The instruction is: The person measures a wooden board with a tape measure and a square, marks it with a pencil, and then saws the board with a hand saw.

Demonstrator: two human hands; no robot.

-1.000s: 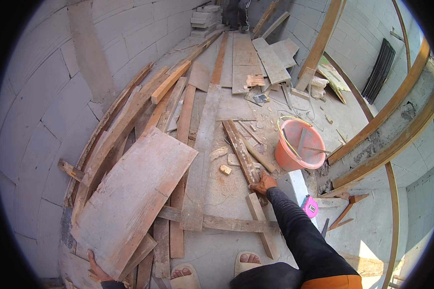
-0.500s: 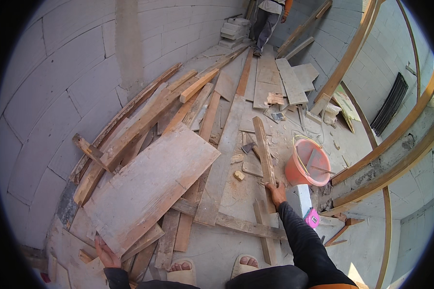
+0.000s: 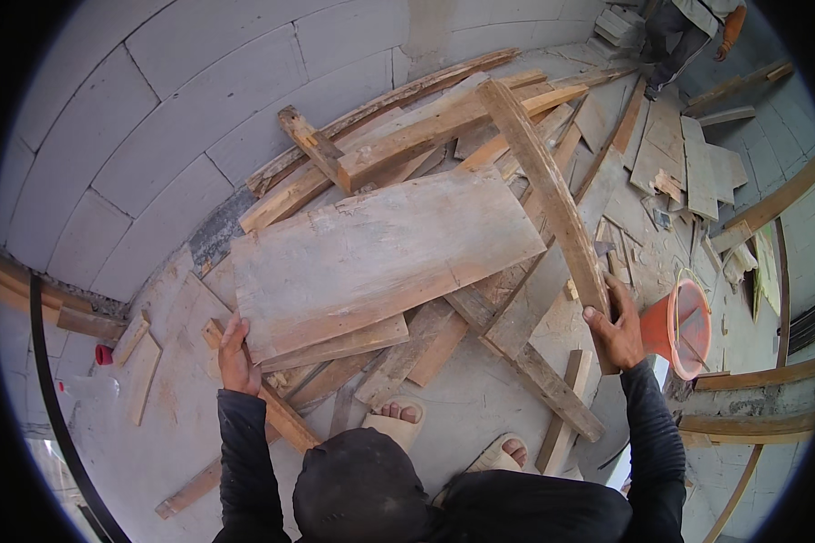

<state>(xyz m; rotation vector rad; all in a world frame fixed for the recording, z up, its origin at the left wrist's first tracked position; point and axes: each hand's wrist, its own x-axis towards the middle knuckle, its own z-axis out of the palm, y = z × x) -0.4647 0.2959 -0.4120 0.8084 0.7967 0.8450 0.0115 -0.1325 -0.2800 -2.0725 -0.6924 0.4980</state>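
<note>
My right hand (image 3: 618, 328) is wrapped round the lower end of a long wooden plank (image 3: 552, 185), which tilts up and away to the left over the woodpile. A wide pale wooden board (image 3: 385, 258) lies across the pile. At its lower left corner my left hand (image 3: 238, 355) grips the edge, fingers partly hidden. Several loose timbers (image 3: 407, 353) cross one another below the board. A short wooden block (image 3: 310, 145) sticks up across the beams behind it.
An orange bucket (image 3: 676, 328) with a tool inside stands to the right. Along the left runs a grey block wall (image 3: 217, 81). Another person (image 3: 679, 41) stands at the far right, near flat boards (image 3: 666, 149). My sandalled feet (image 3: 394, 423) are by the timbers.
The view has swung left. My right hand has raised the plank off the floor and brought it toward the pile. My left hand stays at the wide board's corner.
</note>
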